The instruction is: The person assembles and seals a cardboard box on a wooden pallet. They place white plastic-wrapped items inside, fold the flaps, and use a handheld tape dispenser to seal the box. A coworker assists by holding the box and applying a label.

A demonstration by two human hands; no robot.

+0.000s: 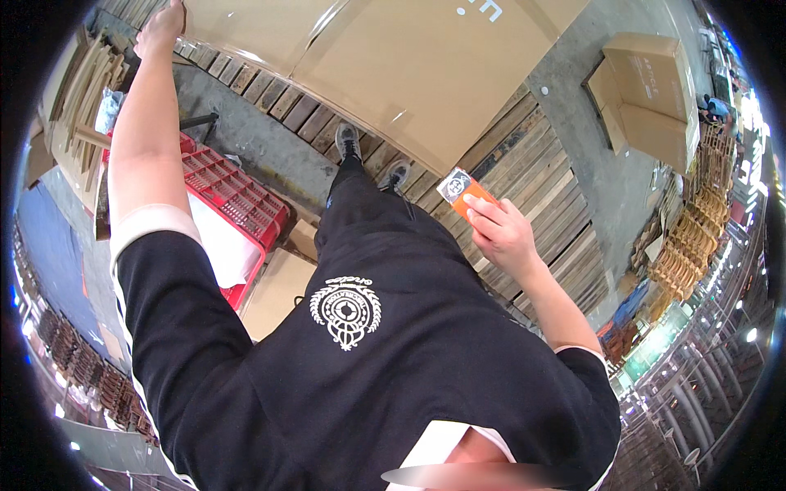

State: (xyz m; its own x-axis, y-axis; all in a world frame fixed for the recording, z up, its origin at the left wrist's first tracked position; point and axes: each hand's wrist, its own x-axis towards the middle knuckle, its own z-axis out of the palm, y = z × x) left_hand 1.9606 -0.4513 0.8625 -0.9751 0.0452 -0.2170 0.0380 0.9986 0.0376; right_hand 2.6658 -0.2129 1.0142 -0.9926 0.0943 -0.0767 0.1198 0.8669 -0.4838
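Wooden pallet (540,164) underfoot; left hand (161,29) grip closed on big carton (393,65), right hand (499,233) grip pinching orange card (463,192).

So the big cardboard box (393,74) sat on the wooden pallet (532,172) right ahead of the person's shoes (348,141). Left hand (161,29) was up on the box's far-left edge — right hand (501,236) held a small card (463,193) over the pallet. A plastic crate (237,196) lay to the left, and more flat boxes (655,98) sat off to the right.
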